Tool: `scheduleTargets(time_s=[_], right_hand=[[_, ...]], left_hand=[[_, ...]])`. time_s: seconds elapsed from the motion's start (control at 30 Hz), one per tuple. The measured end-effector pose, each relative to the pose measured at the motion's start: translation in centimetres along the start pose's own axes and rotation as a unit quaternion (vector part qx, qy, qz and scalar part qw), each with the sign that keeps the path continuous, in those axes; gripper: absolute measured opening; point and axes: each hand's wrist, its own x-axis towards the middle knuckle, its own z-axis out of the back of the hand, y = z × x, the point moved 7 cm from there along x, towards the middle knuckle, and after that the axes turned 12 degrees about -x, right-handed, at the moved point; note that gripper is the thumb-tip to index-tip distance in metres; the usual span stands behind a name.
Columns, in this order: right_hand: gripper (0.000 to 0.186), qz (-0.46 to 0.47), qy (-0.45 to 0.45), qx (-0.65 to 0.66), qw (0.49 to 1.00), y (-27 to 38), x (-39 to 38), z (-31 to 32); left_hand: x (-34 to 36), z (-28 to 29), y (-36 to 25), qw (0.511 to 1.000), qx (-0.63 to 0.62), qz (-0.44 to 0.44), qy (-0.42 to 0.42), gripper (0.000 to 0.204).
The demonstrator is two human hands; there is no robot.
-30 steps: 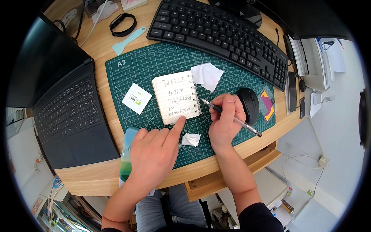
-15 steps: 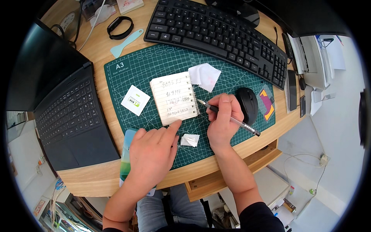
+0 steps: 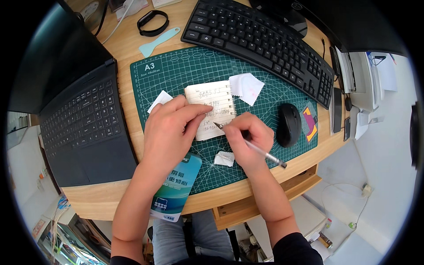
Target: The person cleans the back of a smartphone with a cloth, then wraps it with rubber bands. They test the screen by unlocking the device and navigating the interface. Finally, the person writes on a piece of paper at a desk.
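Observation:
A small spiral-bound notepad (image 3: 215, 96) lies on the green cutting mat (image 3: 207, 181), with handwritten lines on its page. My left hand (image 3: 170, 128) rests over its left side, index finger stretched across the page and thumb apart below it, holding nothing. Between the fingers of my right hand (image 3: 251, 139) is a pen (image 3: 269, 157), its tip over the lower lines of the page. Beneath my left wrist sits a blue-green printed card package (image 3: 176, 187). A white square packet (image 3: 160, 100) is partly covered by my left hand.
White cloths lie above right (image 3: 247, 87) and below (image 3: 224, 159) the notepad. A black mouse (image 3: 288, 125) is right of my right hand. Around the mat are a keyboard (image 3: 260, 48), laptop (image 3: 84, 128), light-blue scraper (image 3: 159, 42) and black wristband (image 3: 153, 23).
My left hand has moved up from the notepad's lower edge onto its page, uncovering more of the card package. The pen tip has moved from the spiral edge down and inward over the page.

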Motion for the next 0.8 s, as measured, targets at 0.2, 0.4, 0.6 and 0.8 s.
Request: scheduleTargets(time_s=[0.2,0.4,0.6,0.8], right_hand=[[0.021,0.010,-0.010,-0.080,0.997,0.31,0.25,-0.56],[0.023,0.018,-0.023,-0.091,0.995,0.23,0.12,-0.84],[0.022,0.018,-0.017,-0.092,0.995,0.21,0.05,-0.87],[0.022,0.008,-0.025,-0.086,0.996,0.17,0.13,-0.63]], left_hand=[[-0.07,0.13,0.09,1.000,0.005,0.005,-0.014,0.018],[-0.08,0.19,0.03,1.000,0.014,0.005,-0.012,0.017],[-0.09,0.22,0.06,1.000,0.012,0.001,-0.019,0.016],[-0.09,0.24,0.03,1.000,0.018,0.009,-0.015,0.015]])
